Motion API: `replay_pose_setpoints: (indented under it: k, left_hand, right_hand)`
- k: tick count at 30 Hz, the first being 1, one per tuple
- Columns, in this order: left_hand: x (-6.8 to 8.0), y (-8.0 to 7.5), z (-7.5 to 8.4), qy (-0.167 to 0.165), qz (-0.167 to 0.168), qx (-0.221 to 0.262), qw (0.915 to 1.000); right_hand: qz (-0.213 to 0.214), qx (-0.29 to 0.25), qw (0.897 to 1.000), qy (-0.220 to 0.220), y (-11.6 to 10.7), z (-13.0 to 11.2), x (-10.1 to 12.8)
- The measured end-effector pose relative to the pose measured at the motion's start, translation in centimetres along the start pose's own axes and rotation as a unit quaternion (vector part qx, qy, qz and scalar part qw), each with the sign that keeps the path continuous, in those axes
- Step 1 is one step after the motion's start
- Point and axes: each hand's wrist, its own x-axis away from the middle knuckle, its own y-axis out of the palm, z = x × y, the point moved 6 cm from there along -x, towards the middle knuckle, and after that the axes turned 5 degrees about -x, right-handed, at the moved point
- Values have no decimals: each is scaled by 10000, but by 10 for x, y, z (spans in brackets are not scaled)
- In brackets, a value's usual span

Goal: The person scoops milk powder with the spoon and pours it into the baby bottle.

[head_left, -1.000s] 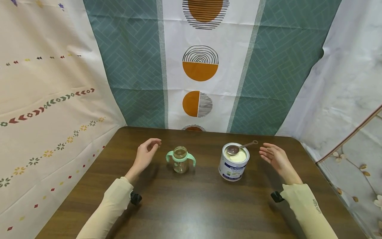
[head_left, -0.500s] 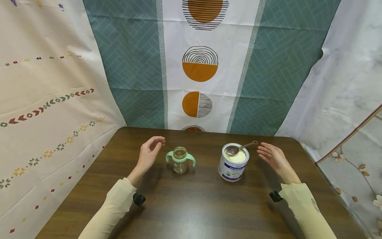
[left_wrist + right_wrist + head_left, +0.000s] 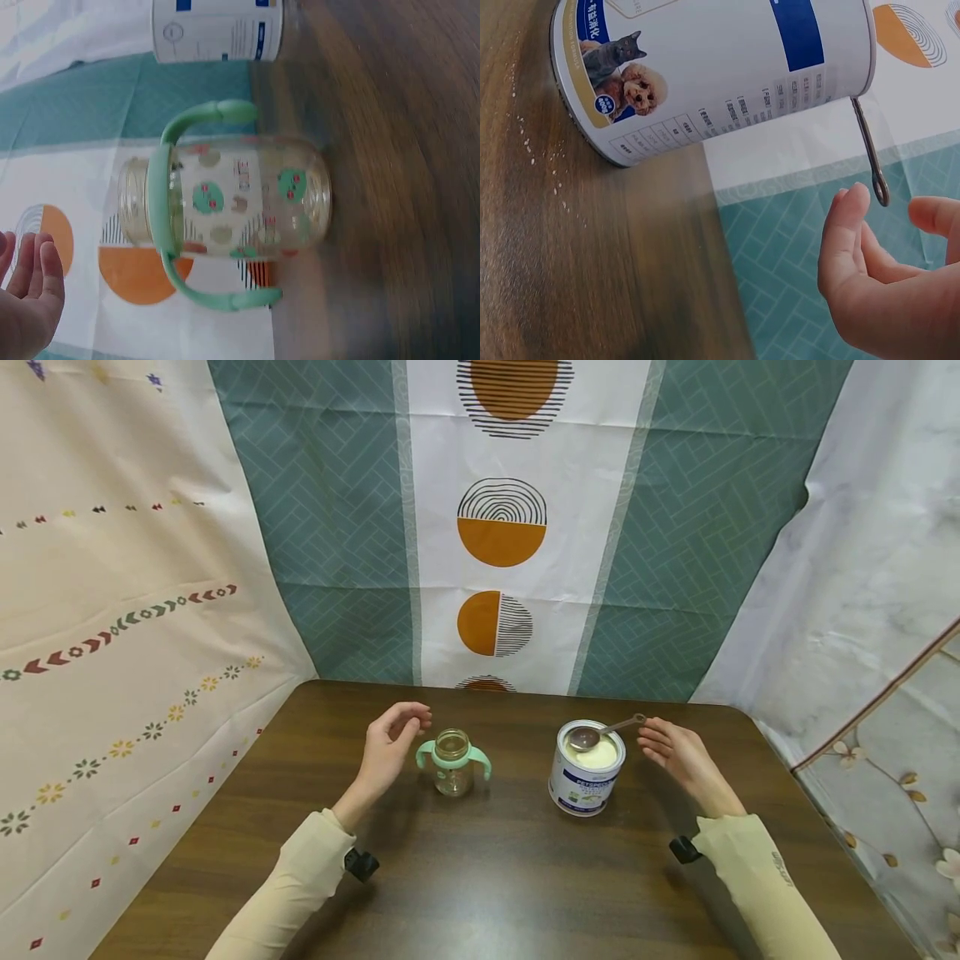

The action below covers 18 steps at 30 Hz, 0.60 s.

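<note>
Brown tabletop [image 3: 480, 877], wide bare room before bottle [image 3: 453, 762] and can [image 3: 586, 768].

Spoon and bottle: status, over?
Left hand open beside the handled bottle, not touching. Right hand open, fingertips just short of the spoon handle. Spoon rests across the open powder can. Nothing between hands and targets.
</note>
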Motion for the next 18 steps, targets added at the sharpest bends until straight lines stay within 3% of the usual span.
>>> replay_pose_setpoints:
  k: [9, 18]
  left_hand:
    - [-1, 20, 7, -31, -430, 456, 9980]
    - [3, 40, 6, -280, -1129, 682, 9909]
  right_hand:
    - [236, 256, 9992, 182, 10, 0, -3]
    - [268, -64, 9996, -52, 14, -1, -4]
